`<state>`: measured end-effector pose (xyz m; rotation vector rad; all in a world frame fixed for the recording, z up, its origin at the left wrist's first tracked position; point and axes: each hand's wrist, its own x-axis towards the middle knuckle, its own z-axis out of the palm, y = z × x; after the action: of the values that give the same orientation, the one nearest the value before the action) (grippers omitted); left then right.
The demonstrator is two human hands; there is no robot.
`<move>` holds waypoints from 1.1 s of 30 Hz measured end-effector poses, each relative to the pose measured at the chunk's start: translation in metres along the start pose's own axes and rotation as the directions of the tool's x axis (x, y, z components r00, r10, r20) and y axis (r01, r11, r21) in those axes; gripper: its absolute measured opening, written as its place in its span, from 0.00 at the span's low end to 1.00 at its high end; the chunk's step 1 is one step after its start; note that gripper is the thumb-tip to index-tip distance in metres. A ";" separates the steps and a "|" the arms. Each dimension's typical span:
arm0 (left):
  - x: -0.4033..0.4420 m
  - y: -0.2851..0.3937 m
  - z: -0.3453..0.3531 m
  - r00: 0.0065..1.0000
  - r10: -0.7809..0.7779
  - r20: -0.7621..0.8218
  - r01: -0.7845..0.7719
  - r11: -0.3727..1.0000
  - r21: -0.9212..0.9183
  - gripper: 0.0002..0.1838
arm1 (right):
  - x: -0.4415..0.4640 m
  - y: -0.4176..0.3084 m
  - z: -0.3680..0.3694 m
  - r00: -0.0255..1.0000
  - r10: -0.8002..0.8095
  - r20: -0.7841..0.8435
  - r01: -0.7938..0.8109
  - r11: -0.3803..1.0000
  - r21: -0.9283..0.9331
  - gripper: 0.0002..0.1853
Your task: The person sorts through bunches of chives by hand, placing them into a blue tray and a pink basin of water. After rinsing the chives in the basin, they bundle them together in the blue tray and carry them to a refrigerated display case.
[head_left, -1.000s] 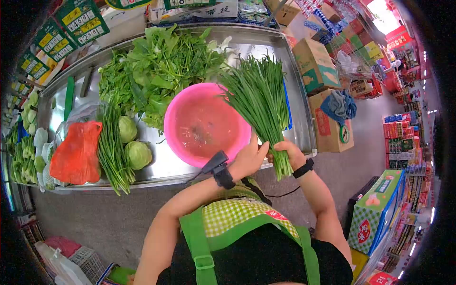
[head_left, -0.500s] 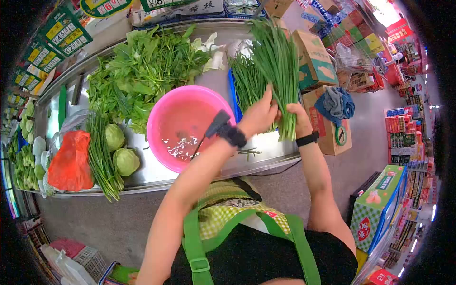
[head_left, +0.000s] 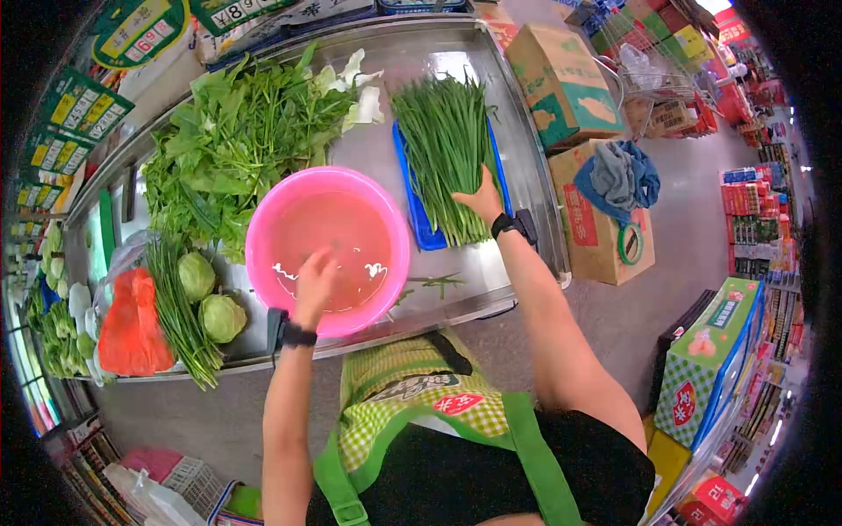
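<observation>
My right hand (head_left: 482, 200) rests on the lower right part of the green chives (head_left: 443, 145), its thumb and a finger spread apart. Those chives lie in a blue tray (head_left: 424, 230) on the metal counter. Over the near part of a pink basin (head_left: 256, 250) is my left hand (head_left: 317, 280), its fingers smeared by motion, so whether they hold anything is unclear. The basin contains water (head_left: 351, 223). Some short green stalks (head_left: 438, 282) lie on the counter between the basin and my right forearm.
Leafy greens (head_left: 224, 145) are heaped behind the basin. To its left are cabbages (head_left: 222, 317), another chive bunch (head_left: 180, 307) and a red bag (head_left: 132, 324). Cardboard boxes (head_left: 570, 88) stand right of the counter (head_left: 487, 285); a cloth (head_left: 618, 180) and green tape (head_left: 630, 244) are there too.
The chives both hands held now lie in the blue tray. My left hand has let go and moved left over the basin. My right hand has moved left, its fingers now spread.
</observation>
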<state>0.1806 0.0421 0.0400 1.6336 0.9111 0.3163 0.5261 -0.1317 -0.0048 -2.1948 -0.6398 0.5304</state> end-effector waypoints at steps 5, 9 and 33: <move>-0.075 0.029 -0.038 0.943 -0.332 -0.021 0.315 0.911 -0.265 0.20 | -0.013 -0.007 -0.009 0.999 -0.013 0.050 0.008 0.996 0.088 0.52; -0.096 0.019 -0.044 0.853 -0.508 -0.116 0.437 0.818 -0.373 0.18 | -0.009 0.024 -0.003 0.998 -0.053 0.018 0.051 0.995 0.081 0.42; -0.128 0.030 -0.067 0.848 -0.442 -0.290 0.263 0.829 -0.493 0.18 | -0.042 -0.016 0.009 1.000 -0.008 0.024 0.020 0.804 -0.595 0.33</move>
<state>0.0649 -0.0013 0.1210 0.9620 1.3261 0.5546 0.4835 -0.1423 0.0085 -2.7730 -0.9308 0.3700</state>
